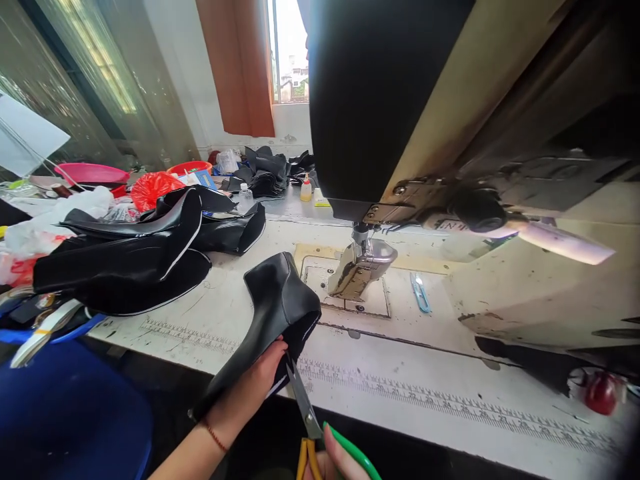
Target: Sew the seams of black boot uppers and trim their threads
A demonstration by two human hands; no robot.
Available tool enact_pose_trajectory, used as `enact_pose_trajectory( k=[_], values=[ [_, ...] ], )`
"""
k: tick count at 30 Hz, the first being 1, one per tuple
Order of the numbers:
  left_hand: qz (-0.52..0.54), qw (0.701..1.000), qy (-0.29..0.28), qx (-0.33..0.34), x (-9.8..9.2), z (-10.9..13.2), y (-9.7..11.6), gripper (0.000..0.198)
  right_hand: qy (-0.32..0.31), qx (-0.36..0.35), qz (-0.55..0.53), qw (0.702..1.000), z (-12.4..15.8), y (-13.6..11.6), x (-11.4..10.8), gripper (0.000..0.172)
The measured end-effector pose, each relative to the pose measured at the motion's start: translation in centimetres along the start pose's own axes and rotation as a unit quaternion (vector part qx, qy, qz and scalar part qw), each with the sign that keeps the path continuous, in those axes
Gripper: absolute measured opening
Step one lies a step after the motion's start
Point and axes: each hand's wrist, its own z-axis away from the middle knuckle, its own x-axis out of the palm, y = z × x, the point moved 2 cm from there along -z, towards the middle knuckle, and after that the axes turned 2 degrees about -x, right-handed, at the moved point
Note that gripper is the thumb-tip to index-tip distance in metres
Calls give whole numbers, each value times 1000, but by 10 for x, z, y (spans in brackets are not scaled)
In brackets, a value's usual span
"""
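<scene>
A black leather boot upper [273, 297] slants across the front edge of the table, its wider end resting near the sewing machine post [357, 277]. My left hand [263, 377] is closed on the upper's edge, with some fingers hidden inside it. In my right hand [337, 460] is a pair of scissors [303, 400] with orange and green handles. The scissor blades point up at the boot upper's edge, close beside my left fingers. Whether the tips touch the leather I cannot tell.
Several more black boot uppers [120, 260] lie piled at the left. Thread snips [420, 292] rest right of the machine post. The large machine head [400, 100] overhangs the right side. Behind stand a glue bottle [306, 189] and dark leather pieces [265, 173]. A blue chair [70, 407] is at lower left.
</scene>
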Motion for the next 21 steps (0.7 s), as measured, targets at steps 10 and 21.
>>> enact_pose_trajectory(
  k=[10, 21],
  values=[
    [-25, 999, 12, 25, -3, 6, -1, 23, -10, -8, 26, 1000, -5, -5, -11, 81],
    [-52, 998, 6, 36, 2, 17, -1, 29, -50, -23, -57, 997, -23, -1, 0, 95]
  ],
)
